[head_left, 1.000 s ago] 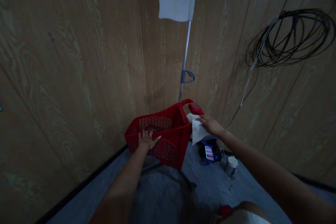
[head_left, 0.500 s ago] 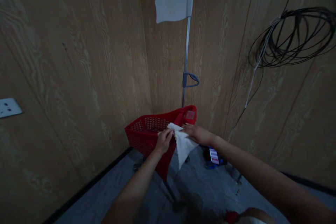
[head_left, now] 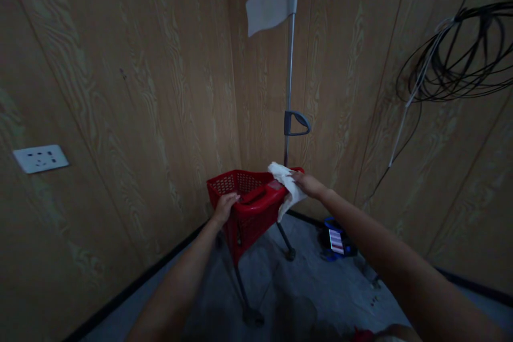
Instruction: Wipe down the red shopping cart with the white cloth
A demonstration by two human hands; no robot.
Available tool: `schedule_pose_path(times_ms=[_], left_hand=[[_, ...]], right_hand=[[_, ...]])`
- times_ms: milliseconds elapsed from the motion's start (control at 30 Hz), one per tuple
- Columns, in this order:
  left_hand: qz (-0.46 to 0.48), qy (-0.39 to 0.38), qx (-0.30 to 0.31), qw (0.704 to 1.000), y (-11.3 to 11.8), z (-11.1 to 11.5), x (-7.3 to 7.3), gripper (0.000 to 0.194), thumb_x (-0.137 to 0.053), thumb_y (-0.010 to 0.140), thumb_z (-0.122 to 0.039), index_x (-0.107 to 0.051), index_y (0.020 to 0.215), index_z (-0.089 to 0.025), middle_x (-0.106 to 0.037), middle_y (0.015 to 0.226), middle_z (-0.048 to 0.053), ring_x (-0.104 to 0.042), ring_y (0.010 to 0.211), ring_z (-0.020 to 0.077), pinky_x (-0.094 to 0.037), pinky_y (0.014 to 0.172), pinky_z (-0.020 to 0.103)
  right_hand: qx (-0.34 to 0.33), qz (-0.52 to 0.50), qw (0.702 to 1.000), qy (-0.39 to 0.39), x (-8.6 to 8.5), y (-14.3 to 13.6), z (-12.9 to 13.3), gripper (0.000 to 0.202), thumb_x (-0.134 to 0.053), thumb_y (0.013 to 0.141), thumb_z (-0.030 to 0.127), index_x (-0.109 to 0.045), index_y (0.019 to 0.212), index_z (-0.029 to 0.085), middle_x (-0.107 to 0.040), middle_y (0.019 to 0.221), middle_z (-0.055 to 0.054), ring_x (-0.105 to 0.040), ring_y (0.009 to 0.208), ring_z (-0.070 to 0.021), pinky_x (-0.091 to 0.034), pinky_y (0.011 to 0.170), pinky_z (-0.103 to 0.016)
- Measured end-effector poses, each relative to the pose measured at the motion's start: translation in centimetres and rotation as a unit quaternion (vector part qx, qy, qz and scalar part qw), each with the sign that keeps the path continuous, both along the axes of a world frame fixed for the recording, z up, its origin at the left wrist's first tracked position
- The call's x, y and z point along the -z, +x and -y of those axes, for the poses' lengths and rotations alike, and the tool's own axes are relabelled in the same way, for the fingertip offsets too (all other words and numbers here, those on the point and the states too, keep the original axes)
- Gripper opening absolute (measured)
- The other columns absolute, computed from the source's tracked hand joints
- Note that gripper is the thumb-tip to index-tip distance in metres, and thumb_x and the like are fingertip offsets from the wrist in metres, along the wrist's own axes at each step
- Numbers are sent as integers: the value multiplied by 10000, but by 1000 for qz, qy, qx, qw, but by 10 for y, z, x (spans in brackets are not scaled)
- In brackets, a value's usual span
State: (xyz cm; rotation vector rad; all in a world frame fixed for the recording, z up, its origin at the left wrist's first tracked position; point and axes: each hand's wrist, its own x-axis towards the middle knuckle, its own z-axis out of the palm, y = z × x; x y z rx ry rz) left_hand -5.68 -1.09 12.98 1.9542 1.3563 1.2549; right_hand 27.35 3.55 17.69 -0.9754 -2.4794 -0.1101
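Note:
A small red shopping cart (head_left: 256,224) with perforated basket walls stands in the corner. My left hand (head_left: 225,207) is closed on the near left end of its handle edge. My right hand (head_left: 308,184) grips a white cloth (head_left: 294,196), pressing it on the far right end of the handle. The cloth drapes over the rim and hangs down the outside. Some of my right fingers are hidden by the cloth. From the back of the cart rises a metal pole (head_left: 290,64) with a grey loop handle (head_left: 297,123) and a white flag (head_left: 272,0).
Wood-grain walls (head_left: 172,91) meet behind the cart. A socket plate (head_left: 41,158) is on the left wall, a coil of black cable (head_left: 460,59) on the right one. On the grey floor (head_left: 320,294) lies a lit phone (head_left: 335,241) on a dark object with blue parts.
The cart has turned, its handle now facing me more. My left hand has left the cloth for the cart's edge. My right hand has carried the cloth slightly up and right.

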Motion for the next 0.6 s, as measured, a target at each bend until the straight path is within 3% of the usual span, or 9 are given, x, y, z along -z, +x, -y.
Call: schedule_pose_path(times_ms=[133,233,300,433,500,600], left_hand=[[-62,-76,42,994,-21,5,-35,448,-302,798,-492,-558,628,-166,-628,678,39,-574,688,166,-439,674,271],[-200,-76,50,976,6,14,-66,416,-376,793,-503,-625,875,-180,-662,956,61,-592,877,197,-435,758,278],[-307,-11,-37,951,38,21,-76,427,-425,785,-503,-597,1006,-181,-615,1095,92,-552,1001,237,-407,828,314],[-378,47,-198,903,87,31,-66,499,-260,873,-441,-529,1118,-99,-598,1068,176,-543,986,289,-375,844,407],[-385,76,-231,890,87,33,-56,579,-235,865,-504,-462,1203,-93,-593,1065,185,-531,986,299,-349,865,421],[-389,109,-213,889,70,35,-48,652,-229,843,-568,-361,1303,-124,-547,1161,171,-502,1030,292,-312,907,400]], right_hand=[[27,-23,999,9,6,-4,-6,402,-349,838,108,-501,1210,108,-483,1270,-146,-423,1193,-194,-333,996,-360],[24,-32,998,39,9,-37,5,395,-345,846,113,-505,1207,112,-486,1264,-149,-393,1212,-202,-297,1018,-387],[-10,-34,998,58,11,-65,17,410,-352,844,110,-486,1230,142,-459,1292,-136,-373,1223,-199,-292,1019,-400],[-76,-51,993,70,17,-98,32,424,-398,844,140,-450,1263,167,-448,1303,-126,-352,1232,-192,-320,1004,-394],[-82,-50,993,64,17,-96,28,410,-394,848,145,-463,1252,167,-469,1285,-121,-374,1218,-185,-318,1007,-383],[-59,-32,996,51,14,-75,12,409,-372,827,97,-504,1209,158,-497,1262,-112,-414,1192,-179,-287,1026,-380]])
